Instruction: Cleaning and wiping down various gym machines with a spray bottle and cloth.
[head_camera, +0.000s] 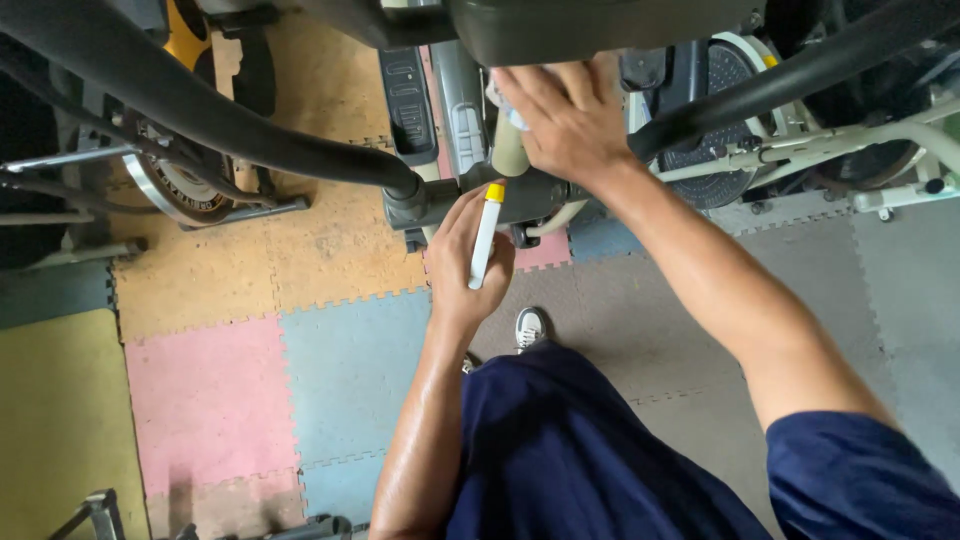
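My left hand (466, 262) grips a slim white spray bottle (484, 240) with a yellow cap, its cap pointing up at the grey frame of an exercise machine (455, 110). Higher up, my right hand (565, 120) presses a pale cloth (503, 108) flat against the machine's upright column, just under the dark console. Most of the cloth is hidden under my palm. A black handlebar (200, 110) runs from the upper left to the joint next to the bottle.
Interlocking foam mats (340, 370) in pink, blue, tan and grey cover the floor. A second black bar (800, 75) crosses the upper right. Weight plates (175, 190) lean at the left, a white-framed machine (850, 150) stands at the right. My shoe (529, 327) is below the machine.
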